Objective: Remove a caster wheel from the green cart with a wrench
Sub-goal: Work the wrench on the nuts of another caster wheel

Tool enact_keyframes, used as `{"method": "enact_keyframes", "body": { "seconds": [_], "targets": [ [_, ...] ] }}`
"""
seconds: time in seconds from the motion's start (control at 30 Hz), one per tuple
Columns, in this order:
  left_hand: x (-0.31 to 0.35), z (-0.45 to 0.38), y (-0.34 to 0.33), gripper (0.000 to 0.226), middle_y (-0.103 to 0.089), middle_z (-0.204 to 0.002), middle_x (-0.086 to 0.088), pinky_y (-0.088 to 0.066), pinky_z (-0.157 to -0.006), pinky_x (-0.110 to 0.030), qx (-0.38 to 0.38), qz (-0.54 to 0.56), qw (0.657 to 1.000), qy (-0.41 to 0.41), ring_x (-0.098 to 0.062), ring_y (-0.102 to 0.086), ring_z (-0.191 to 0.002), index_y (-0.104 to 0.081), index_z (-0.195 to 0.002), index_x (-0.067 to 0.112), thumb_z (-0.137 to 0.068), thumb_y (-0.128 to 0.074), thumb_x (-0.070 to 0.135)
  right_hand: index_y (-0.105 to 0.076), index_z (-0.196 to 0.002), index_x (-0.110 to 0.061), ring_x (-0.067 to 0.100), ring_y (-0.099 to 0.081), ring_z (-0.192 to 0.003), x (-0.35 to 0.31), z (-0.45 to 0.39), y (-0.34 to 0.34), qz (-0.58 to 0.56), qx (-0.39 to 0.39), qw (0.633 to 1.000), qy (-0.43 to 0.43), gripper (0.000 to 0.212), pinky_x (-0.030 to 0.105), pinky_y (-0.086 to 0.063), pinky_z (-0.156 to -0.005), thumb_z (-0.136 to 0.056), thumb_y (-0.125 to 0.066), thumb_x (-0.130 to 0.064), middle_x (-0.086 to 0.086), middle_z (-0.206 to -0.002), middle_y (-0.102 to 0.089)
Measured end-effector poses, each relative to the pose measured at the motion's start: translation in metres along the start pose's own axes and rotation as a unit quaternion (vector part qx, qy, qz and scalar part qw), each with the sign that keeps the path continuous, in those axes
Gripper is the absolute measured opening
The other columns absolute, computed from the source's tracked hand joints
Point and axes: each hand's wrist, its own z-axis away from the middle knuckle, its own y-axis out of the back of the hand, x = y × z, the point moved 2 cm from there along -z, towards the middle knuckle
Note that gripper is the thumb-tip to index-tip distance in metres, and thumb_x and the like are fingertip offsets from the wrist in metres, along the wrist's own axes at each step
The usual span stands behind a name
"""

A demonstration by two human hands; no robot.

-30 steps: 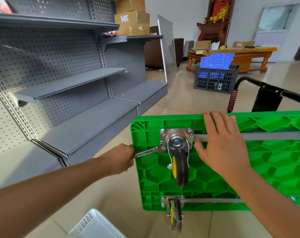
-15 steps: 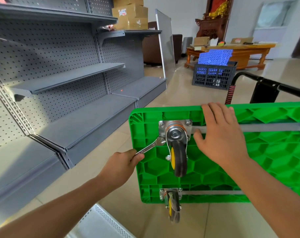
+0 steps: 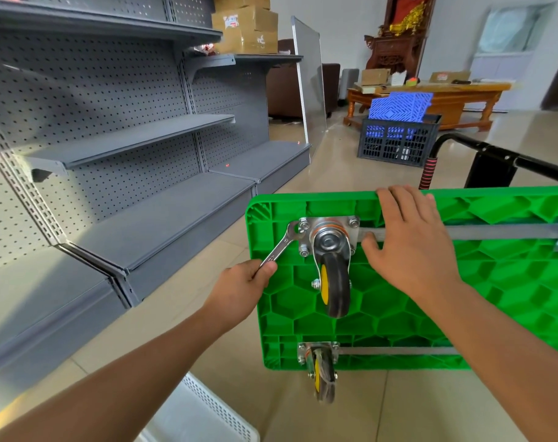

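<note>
— Where's the wrench (image 3: 279, 247)?
— Left hand (image 3: 242, 287) grips its handle; its head sits on the upper-left bolt of the caster wheel (image 3: 334, 283) plate.
— The right hand (image 3: 411, 242)?
— Fingers straight, flat on the upturned green cart (image 3: 462, 301) (beside the caster).

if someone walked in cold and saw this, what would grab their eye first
The bright green cart, tipped on its side at lower right with its honeycomb underside facing the camera, dominates. On it the upper caster wheel stands out, with the left hand gripping a wrench set at the plate's top left bolt while the right hand rests flat beside it. Grey shelving fills the left.
</note>
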Motion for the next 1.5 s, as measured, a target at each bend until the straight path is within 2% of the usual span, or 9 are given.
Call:
{"method": "enact_keyframes", "body": {
  "seconds": [0.47, 0.6, 0.77, 0.83, 0.9, 0.97, 1.07, 1.33, 1.5],
  "targets": [
    [0.024, -0.027, 0.039, 0.044, -0.061, -0.07, -0.007, -0.045, -0.066, -0.037, -0.028, -0.203, 0.978, -0.045, -0.025, -0.058, -0.071, -0.048, -0.065, 0.018, -0.096, -0.062, 0.046, -0.039, -0.147, -0.004, 0.036, -0.035, -0.14, 0.001, 0.0, 0.0, 0.001, 0.017, 1.0, 0.012, 0.072, 0.055, -0.02, -0.122, -0.085, -0.062, -0.033, 0.017, -0.145, -0.044],
    [0.026, -0.027, 0.05, 0.028, -0.057, -0.089, -0.014, -0.047, -0.068, -0.039, 0.021, -0.303, 0.953, -0.011, -0.043, -0.062, -0.09, -0.055, -0.097, 0.008, -0.091, -0.061, 0.035, -0.038, -0.148, -0.005, 0.036, -0.034, -0.14, 0.001, 0.0, 0.0, 0.003, 0.013, 1.0, 0.011, 0.073, 0.053, -0.019, -0.123, -0.086, -0.061, -0.035, 0.016, -0.146, -0.044],
    [0.041, -0.02, 0.066, 0.094, -0.02, -0.164, -0.008, -0.055, -0.086, -0.05, 0.138, -0.424, 0.878, -0.175, -0.037, -0.045, -0.133, -0.012, -0.158, 0.007, -0.085, -0.07, 0.022, -0.036, -0.15, -0.006, 0.035, -0.032, -0.143, 0.002, 0.0, -0.001, 0.007, 0.002, 1.0, 0.011, 0.074, 0.053, -0.019, -0.123, -0.087, -0.059, -0.037, 0.015, -0.149, -0.041],
    [0.056, -0.031, 0.081, 0.089, -0.037, -0.155, -0.017, -0.055, -0.088, -0.05, 0.151, -0.448, 0.853, -0.219, -0.039, -0.047, -0.131, -0.017, -0.158, 0.001, -0.083, -0.064, 0.004, -0.036, -0.15, -0.006, 0.035, -0.032, -0.143, 0.002, 0.0, -0.002, 0.007, 0.001, 1.0, 0.011, 0.074, 0.053, -0.019, -0.123, -0.087, -0.059, -0.037, 0.015, -0.15, -0.041],
    [0.07, -0.042, 0.089, 0.056, -0.059, -0.124, -0.021, -0.054, -0.083, -0.048, 0.08, -0.471, 0.856, -0.197, -0.041, -0.055, -0.115, -0.043, -0.14, 0.002, -0.085, -0.052, -0.003, -0.036, -0.15, -0.006, 0.036, -0.032, -0.143, 0.002, 0.0, -0.002, 0.008, -0.001, 1.0, 0.012, 0.074, 0.053, -0.019, -0.123, -0.087, -0.059, -0.037, 0.016, -0.149, -0.041],
    [0.071, -0.043, 0.088, 0.029, -0.062, -0.11, -0.019, -0.05, -0.079, -0.046, 0.022, -0.493, 0.853, -0.174, -0.039, -0.054, -0.109, -0.05, -0.116, 0.004, -0.088, -0.046, -0.003, -0.036, -0.15, -0.005, 0.036, -0.032, -0.143, 0.001, 0.0, 0.002, 0.004, -0.002, 1.0, 0.009, 0.074, 0.053, -0.02, -0.123, -0.087, -0.059, -0.036, 0.016, -0.149, -0.041],
    [0.054, -0.045, 0.089, 0.012, -0.057, -0.095, -0.017, -0.041, -0.068, -0.038, 0.016, -0.422, 0.896, -0.136, -0.04, -0.057, -0.098, -0.049, -0.096, 0.01, -0.091, -0.045, 0.001, -0.036, -0.15, -0.005, 0.036, -0.033, -0.142, 0.001, 0.0, 0.002, 0.005, -0.005, 1.0, 0.007, 0.074, 0.053, -0.021, -0.123, -0.087, -0.059, -0.037, 0.016, -0.149, -0.042],
    [0.042, -0.032, 0.068, 0.016, -0.063, -0.095, -0.02, -0.049, -0.075, -0.039, -0.033, -0.289, 0.955, -0.056, -0.041, -0.06, -0.093, -0.046, -0.085, 0.018, -0.099, -0.044, 0.025, -0.034, -0.15, -0.005, 0.035, -0.032, -0.142, 0.001, -0.002, 0.001, 0.015, -0.012, 1.0, 0.012, 0.076, 0.053, -0.021, -0.122, -0.085, -0.059, -0.037, 0.014, -0.147, -0.041],
    [0.033, -0.015, 0.055, 0.027, -0.045, -0.062, 0.003, -0.038, -0.051, -0.027, -0.172, 0.05, 0.983, -0.041, -0.014, -0.039, -0.05, -0.049, -0.079, 0.032, -0.105, -0.049, 0.041, -0.036, -0.149, -0.005, 0.036, -0.034, -0.141, 0.001, 0.0, 0.001, 0.015, -0.006, 1.0, 0.015, 0.075, 0.053, -0.022, -0.122, -0.084, -0.06, -0.036, 0.015, -0.145, -0.042]
  ]
}}
